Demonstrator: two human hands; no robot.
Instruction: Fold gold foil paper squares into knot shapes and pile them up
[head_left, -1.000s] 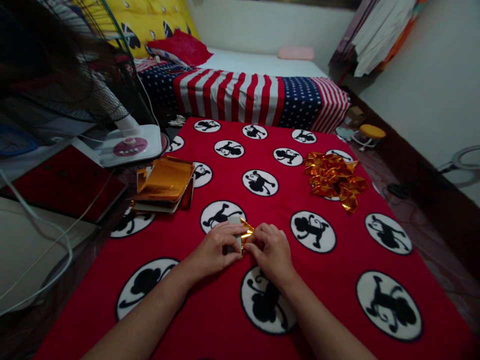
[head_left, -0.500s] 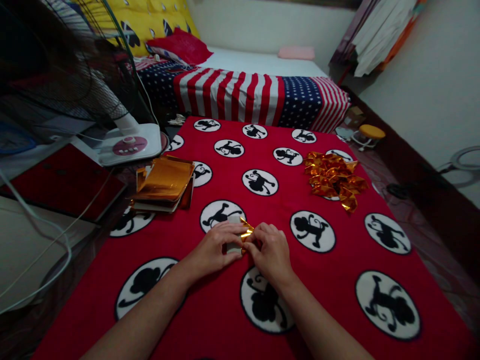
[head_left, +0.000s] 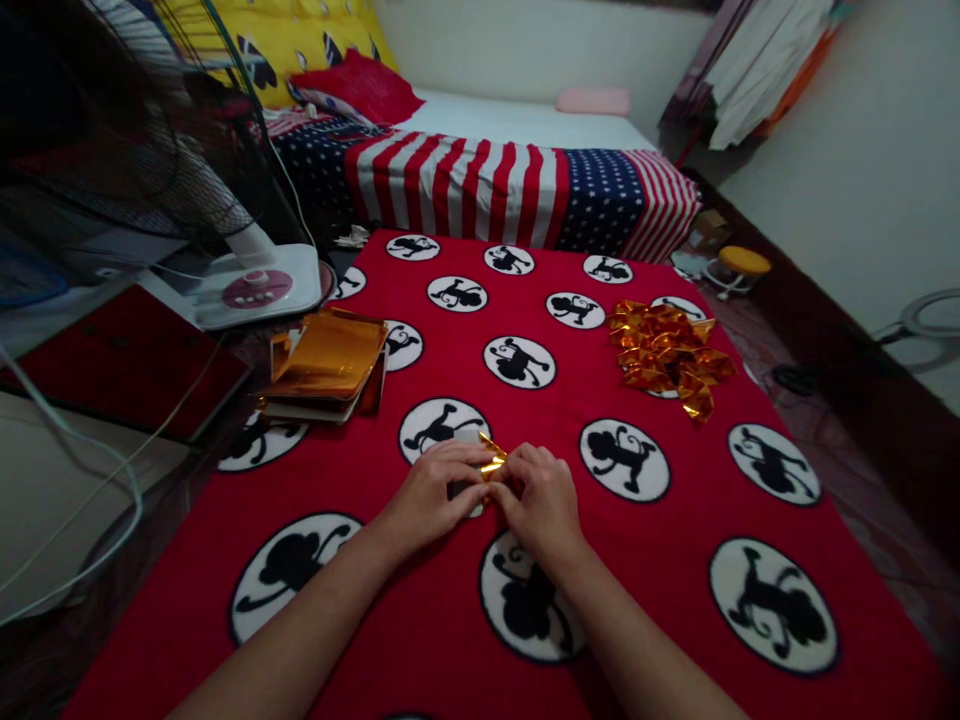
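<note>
Head view: pinching one gold paper [head_left: 493,463] mid-cloth, your left hand [head_left: 435,490] and right hand [head_left: 541,495] are both clamped on it, fingertips nearly meeting. Red cloth [head_left: 405,640] shows all round your two hands. One paper stack [head_left: 330,350] at the left edge; one pile of folded pieces [head_left: 667,350] near the right edge, overlapping, can't count them.

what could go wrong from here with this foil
The foil may tear, since the left hand and right hand both hold it. The stack lies uneven at the cloth's left edge; a bump could tip sheets off. The fan stands near it; if running, its draught might scatter them.
</note>
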